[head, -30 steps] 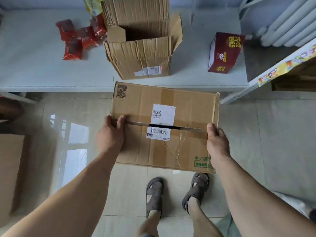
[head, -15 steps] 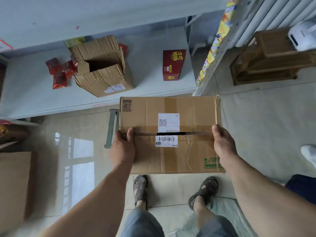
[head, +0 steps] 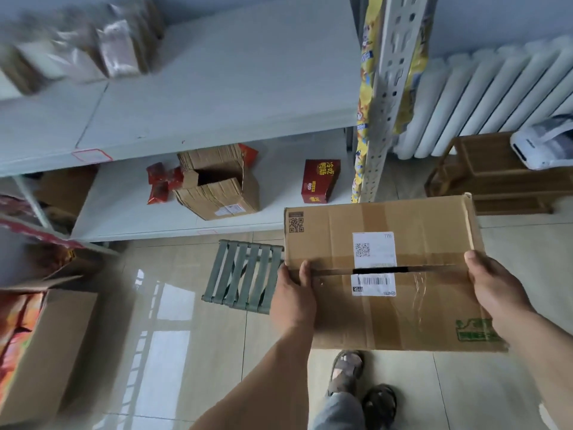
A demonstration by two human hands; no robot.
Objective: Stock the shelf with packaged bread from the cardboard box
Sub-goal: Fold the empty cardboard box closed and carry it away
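Observation:
I hold a brown cardboard box (head: 428, 231) level in front of me, above the tiled floor. Its top flaps are closed, with a slit along the seam and a white shipping label across it. My left hand (head: 293, 301) grips the box's left end, thumb on the top. At the right end my right hand (head: 496, 285) grips likewise. The white shelf (head: 217, 97) stands ahead to the left, with blurred packaged bread (head: 117, 54) at its upper left. Nothing inside the held box shows.
On the lower shelf board sit an open crumpled carton (head: 217, 187), red snack packs (head: 159, 184) and a red box (head: 321, 181). A green slatted stool (head: 245, 276) stands on the floor beside the held box. Radiator (head: 483, 97), wooden rack (head: 496, 175) at right; cartons (head: 40, 352) at left.
The box has risen and shifted right with both hands on it. The view has tilted up, bringing the upper shelf board, the bread packs and the stool into sight.

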